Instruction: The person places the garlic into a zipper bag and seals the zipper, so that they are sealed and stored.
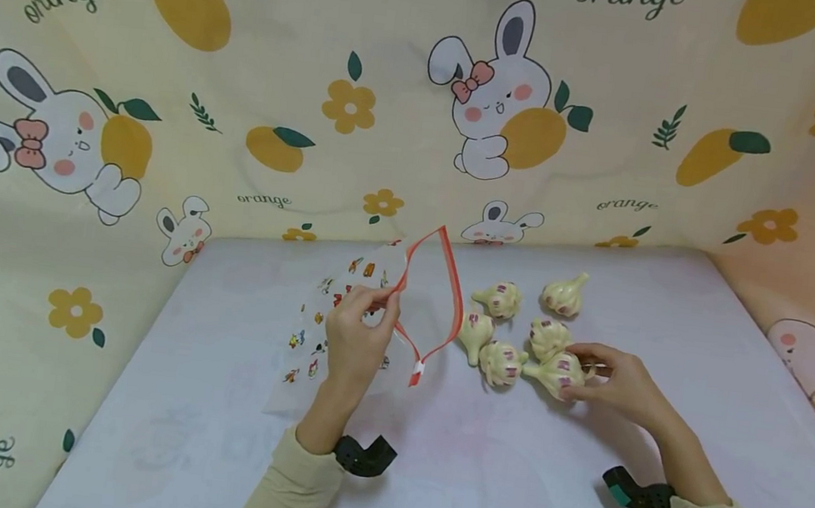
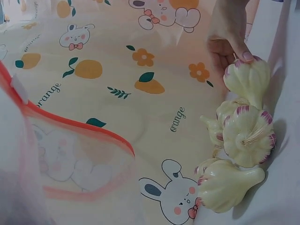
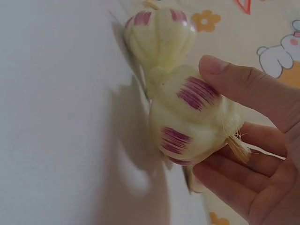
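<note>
My left hand (image 1: 356,336) pinches the rim of a clear zip bag (image 1: 306,351) printed with small colourful pictures. The bag's orange-red zip edge (image 1: 459,293) stands spread in a wide loop, a white slider at its lower corner. On the right, my right hand (image 1: 622,386) grips a pale garlic bulb (image 1: 557,375) with purple streaks, thumb on one side and fingers on the other. Dry root fibres (image 3: 238,149) stick out from the bulb toward the palm in the right wrist view. Several more garlic bulbs (image 1: 501,363) lie between the bag and my right hand.
One garlic bulb (image 1: 564,294) sits farther back, apart from the cluster. A white cloth covers the table (image 1: 472,479). Behind it rises a cream backdrop (image 1: 402,170) printed with rabbits and oranges. Each wrist carries a black camera mount (image 1: 364,455).
</note>
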The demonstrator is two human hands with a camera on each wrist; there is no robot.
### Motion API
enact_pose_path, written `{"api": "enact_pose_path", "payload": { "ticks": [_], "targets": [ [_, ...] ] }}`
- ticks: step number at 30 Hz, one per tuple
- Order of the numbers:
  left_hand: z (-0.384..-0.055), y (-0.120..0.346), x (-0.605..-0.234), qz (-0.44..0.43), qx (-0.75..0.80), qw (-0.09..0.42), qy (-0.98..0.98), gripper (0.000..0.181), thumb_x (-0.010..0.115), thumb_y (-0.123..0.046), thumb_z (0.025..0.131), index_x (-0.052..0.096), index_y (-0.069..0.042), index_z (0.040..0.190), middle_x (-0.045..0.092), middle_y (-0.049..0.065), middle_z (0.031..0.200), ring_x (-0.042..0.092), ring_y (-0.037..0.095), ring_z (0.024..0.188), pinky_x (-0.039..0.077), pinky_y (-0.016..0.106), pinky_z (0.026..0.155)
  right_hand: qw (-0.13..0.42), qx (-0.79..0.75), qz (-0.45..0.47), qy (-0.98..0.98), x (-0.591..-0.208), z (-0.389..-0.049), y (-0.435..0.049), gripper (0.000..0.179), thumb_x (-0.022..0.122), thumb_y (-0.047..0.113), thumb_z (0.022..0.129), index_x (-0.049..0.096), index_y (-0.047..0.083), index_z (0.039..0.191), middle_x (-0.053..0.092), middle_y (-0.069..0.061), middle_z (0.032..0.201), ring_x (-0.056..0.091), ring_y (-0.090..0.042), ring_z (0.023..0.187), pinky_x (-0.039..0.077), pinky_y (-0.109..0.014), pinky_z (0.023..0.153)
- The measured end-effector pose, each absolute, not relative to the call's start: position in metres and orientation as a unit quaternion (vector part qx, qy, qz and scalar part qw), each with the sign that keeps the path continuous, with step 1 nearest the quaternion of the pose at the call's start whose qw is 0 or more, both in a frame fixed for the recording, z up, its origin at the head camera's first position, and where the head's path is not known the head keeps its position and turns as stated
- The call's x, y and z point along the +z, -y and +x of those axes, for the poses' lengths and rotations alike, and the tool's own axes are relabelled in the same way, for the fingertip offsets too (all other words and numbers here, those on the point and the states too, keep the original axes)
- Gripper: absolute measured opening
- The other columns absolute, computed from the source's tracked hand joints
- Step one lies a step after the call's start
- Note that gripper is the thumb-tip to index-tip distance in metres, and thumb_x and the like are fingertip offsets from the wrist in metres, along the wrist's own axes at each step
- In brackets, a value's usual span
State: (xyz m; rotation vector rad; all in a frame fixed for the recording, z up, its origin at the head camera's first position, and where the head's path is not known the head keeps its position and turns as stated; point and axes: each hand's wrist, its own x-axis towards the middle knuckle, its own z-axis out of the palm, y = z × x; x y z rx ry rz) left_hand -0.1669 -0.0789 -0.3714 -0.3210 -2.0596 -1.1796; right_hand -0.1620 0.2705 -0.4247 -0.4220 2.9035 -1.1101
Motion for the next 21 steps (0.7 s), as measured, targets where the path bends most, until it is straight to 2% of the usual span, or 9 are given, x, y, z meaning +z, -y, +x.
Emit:
{"api": "enact_pose_path", "payload": {
  "ticks": [4, 6, 9, 13, 21],
  "targets": [
    [-0.167, 0.080, -0.372, -0.122, -0.459, 0.359, 0.803, 0.012, 0.067, -0.008, 0.088, 0.073, 0.001, 0.092, 0.070, 0.012, 0.078, 0.068, 0.021, 0.073, 0.060, 0.035, 0.069, 0.008, -0.353, -0.134, -0.926, -0.419, -0.163, -0.271, 0.063, 0.086, 0.026, 0.069, 0.062, -0.002, 0.121, 0.068, -0.023, 0.115, 0.042, 0.024, 0.090, 0.059, -0.037, 0.086],
    [-0.168, 0.080, -0.372, -0.121, -0.458, 0.359, 0.804, 0.012, 0.067, -0.008, 0.088, 0.073, 0.000, 0.092, 0.070, 0.012, 0.078, 0.068, 0.021, 0.073, 0.060, 0.034, 0.069, 0.007, -0.355, -0.137, -0.925, -0.415, -0.164, -0.271, 0.063, 0.085, 0.026, 0.070, 0.062, -0.002, 0.121, 0.067, -0.024, 0.117, 0.041, 0.026, 0.090, 0.058, -0.040, 0.087],
    [-0.168, 0.080, -0.372, -0.121, -0.456, 0.361, 0.804, 0.011, 0.067, -0.008, 0.088, 0.073, 0.001, 0.092, 0.070, 0.012, 0.078, 0.068, 0.021, 0.073, 0.060, 0.033, 0.069, 0.005, -0.361, -0.135, -0.923, -0.410, -0.165, -0.271, 0.062, 0.085, 0.025, 0.070, 0.062, -0.002, 0.121, 0.067, -0.024, 0.117, 0.042, 0.026, 0.090, 0.058, -0.025, 0.085],
    [-0.167, 0.079, -0.371, -0.121, -0.458, 0.364, 0.802, 0.011, 0.068, -0.007, 0.087, 0.073, 0.001, 0.092, 0.070, 0.012, 0.079, 0.067, 0.021, 0.072, 0.060, 0.032, 0.068, 0.000, -0.377, -0.133, -0.916, -0.405, -0.166, -0.270, 0.062, 0.086, 0.023, 0.070, 0.063, -0.003, 0.121, 0.067, -0.024, 0.117, 0.044, 0.025, 0.089, 0.048, -0.005, 0.080],
    [-0.164, 0.078, -0.369, -0.122, -0.460, 0.358, 0.804, 0.012, 0.068, -0.009, 0.088, 0.073, 0.001, 0.093, 0.070, 0.013, 0.079, 0.067, 0.021, 0.073, 0.060, 0.035, 0.069, -0.029, -0.401, -0.147, -0.904, -0.397, -0.168, -0.261, 0.057, 0.085, 0.016, 0.071, 0.063, -0.005, 0.119, 0.067, -0.024, 0.115, 0.046, 0.024, 0.089, 0.044, 0.002, 0.080]
  ]
}}
